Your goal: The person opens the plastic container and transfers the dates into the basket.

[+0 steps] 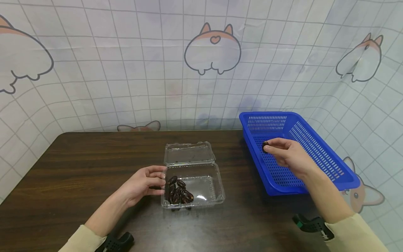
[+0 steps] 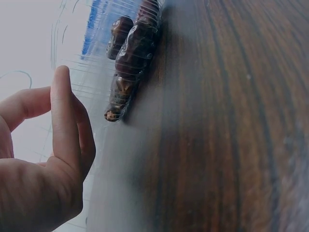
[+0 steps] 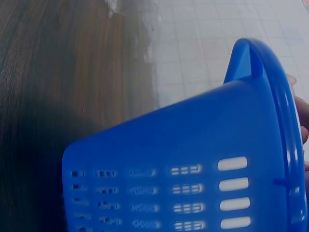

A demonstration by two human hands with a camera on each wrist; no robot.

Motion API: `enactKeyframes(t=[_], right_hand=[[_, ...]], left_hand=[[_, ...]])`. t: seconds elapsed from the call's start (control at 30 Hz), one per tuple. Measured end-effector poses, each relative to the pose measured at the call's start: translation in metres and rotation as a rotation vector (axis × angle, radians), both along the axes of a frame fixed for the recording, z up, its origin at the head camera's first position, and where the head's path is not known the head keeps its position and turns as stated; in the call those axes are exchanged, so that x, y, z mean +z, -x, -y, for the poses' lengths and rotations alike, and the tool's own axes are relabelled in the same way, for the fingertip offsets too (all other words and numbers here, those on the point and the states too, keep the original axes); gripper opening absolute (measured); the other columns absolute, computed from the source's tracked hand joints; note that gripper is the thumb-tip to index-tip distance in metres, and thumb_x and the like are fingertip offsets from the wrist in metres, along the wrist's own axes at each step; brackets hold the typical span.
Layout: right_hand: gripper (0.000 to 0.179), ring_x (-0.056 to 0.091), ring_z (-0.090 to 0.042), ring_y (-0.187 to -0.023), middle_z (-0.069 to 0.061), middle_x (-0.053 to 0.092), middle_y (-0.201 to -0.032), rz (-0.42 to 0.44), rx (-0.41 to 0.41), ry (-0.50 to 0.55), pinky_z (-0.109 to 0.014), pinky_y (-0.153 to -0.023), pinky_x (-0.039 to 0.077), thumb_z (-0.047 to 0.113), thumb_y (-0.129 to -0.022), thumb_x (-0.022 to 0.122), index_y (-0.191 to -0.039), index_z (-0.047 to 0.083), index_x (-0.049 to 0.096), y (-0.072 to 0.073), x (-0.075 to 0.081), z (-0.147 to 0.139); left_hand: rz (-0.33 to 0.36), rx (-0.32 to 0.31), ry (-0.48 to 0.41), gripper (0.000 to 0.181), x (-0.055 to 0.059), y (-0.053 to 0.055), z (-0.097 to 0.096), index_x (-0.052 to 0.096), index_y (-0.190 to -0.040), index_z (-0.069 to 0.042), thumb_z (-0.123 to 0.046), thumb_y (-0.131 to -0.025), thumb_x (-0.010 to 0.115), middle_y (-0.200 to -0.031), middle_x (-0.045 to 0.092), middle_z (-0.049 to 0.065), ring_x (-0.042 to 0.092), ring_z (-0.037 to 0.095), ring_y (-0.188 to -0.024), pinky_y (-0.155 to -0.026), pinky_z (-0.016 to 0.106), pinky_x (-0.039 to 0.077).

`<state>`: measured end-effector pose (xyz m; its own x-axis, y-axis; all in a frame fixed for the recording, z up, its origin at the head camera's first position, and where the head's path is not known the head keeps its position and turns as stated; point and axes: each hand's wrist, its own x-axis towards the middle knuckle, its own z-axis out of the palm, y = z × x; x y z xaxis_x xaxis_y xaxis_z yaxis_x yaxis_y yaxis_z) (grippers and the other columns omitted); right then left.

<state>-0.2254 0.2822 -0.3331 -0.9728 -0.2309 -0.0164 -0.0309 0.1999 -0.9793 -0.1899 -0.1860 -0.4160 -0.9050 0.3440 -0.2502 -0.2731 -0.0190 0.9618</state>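
Observation:
In the head view my right hand (image 1: 291,157) is over the left part of a blue plastic basket (image 1: 256,159), pinching a dark brown date (image 1: 265,146) between thumb and fingertips. The right wrist view shows mostly the basket's slotted wall (image 3: 188,135), which hides most of that hand. My left hand (image 1: 143,183) has its fingertips at the left side of a clear plastic clamshell box (image 1: 204,185), its fingers (image 2: 63,116) fairly straight. Several glossy dates (image 1: 177,192) lie along the box's left side, and the hinged lid (image 1: 189,154) is laid back.
Everything stands on a dark wood-grain table (image 1: 78,161). Behind it and to the right hangs a white grid-patterned cloth (image 1: 141,70) with cartoon animals. The basket stands at the table's right, close to the cloth.

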Motion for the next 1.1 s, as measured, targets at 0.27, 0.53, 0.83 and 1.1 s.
enactKeyframes(t=[0.27, 0.53, 0.83, 1.1], right_hand=[[0.007, 0.037, -0.008, -0.052, 0.004, 0.060, -0.080, 0.021, -0.009, -0.042, -0.041, -0.054, 0.019, 0.018, -0.101, 0.068, -0.106, 0.014, 0.071, -0.001, -0.003, -0.010], [0.018, 0.039, -0.010, -0.057, 0.000, 0.056, -0.086, 0.076, 0.008, -0.127, -0.027, -0.051, 0.033, 0.021, -0.102, 0.067, -0.114, 0.008, 0.067, -0.004, -0.004, -0.019], [0.039, 0.043, -0.011, -0.060, -0.002, 0.059, -0.093, 0.077, 0.018, -0.195, -0.027, -0.053, 0.037, 0.023, -0.102, 0.066, -0.128, -0.005, 0.057, -0.009, -0.005, -0.023], [0.043, 0.043, -0.012, -0.062, -0.004, 0.058, -0.102, 0.086, 0.009, -0.219, -0.027, -0.052, 0.036, 0.025, -0.103, 0.065, -0.132, -0.006, 0.054, -0.013, -0.006, -0.030]], left_hand=[[-0.006, -0.005, -0.006, 0.060, 0.000, 0.000, 0.000, 0.034, -0.150, 0.010, -0.001, -0.098, 0.062, -0.107, 0.057, 0.009, 0.062, 0.020, -0.090, -0.080, 0.037, 0.062], [-0.003, -0.002, -0.004, 0.061, 0.001, -0.001, -0.001, 0.034, -0.151, 0.010, 0.000, -0.098, 0.063, -0.108, 0.056, 0.010, 0.062, 0.019, -0.090, -0.080, 0.037, 0.062], [-0.005, -0.003, -0.002, 0.061, 0.001, -0.001, -0.001, 0.034, -0.150, 0.010, 0.000, -0.097, 0.062, -0.107, 0.056, 0.009, 0.062, 0.019, -0.090, -0.080, 0.036, 0.062], [-0.007, -0.004, -0.001, 0.061, 0.001, -0.001, -0.001, 0.034, -0.150, 0.010, 0.000, -0.098, 0.063, -0.108, 0.057, 0.009, 0.062, 0.019, -0.090, -0.080, 0.037, 0.062]])
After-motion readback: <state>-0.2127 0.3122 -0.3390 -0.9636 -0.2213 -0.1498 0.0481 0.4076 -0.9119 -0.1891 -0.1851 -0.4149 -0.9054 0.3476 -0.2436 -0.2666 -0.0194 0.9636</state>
